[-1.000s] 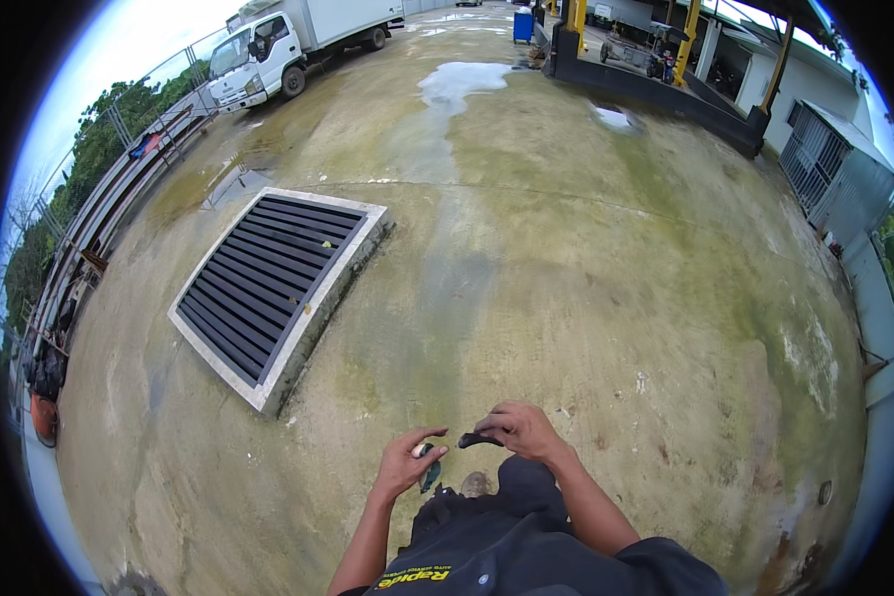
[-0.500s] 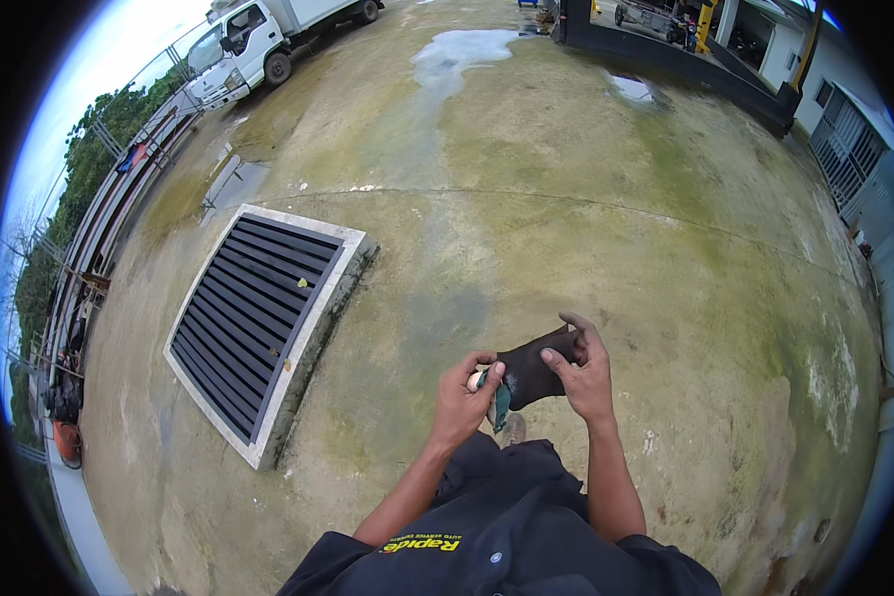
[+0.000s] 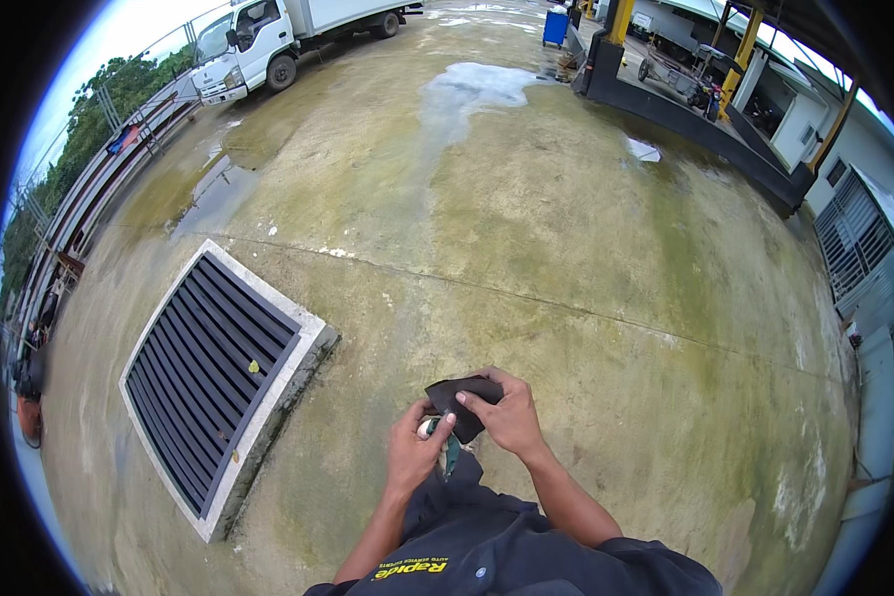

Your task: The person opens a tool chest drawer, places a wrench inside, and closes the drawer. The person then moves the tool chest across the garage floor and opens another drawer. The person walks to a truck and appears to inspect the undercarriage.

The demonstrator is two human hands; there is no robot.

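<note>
A dark, flexible sheet (image 3: 447, 394), its exact kind unclear, is held in front of my body between both hands. My right hand (image 3: 513, 421) grips its right part, the thumb on the near face and the fingers behind. My left hand (image 3: 415, 453) is closed at the sheet's lower left edge. A small crumpled white-and-green thing (image 3: 452, 457), too small to name, is also in that hand, partly covered by the fingers and hanging below the thumb.
A raised, concrete-framed metal grate (image 3: 320, 336) lies on the left of the stained concrete ground. Beyond it stand a white box truck (image 3: 258, 40) and a puddle (image 3: 477, 84). A blue cart (image 3: 556, 28) and a dark-edged platform (image 3: 685, 124) are at the far right.
My view has tilted up and shifted. Both hands with the sheet now appear lower and further left. My right hand has moved closer to the left, and the sheet looks more folded.
</note>
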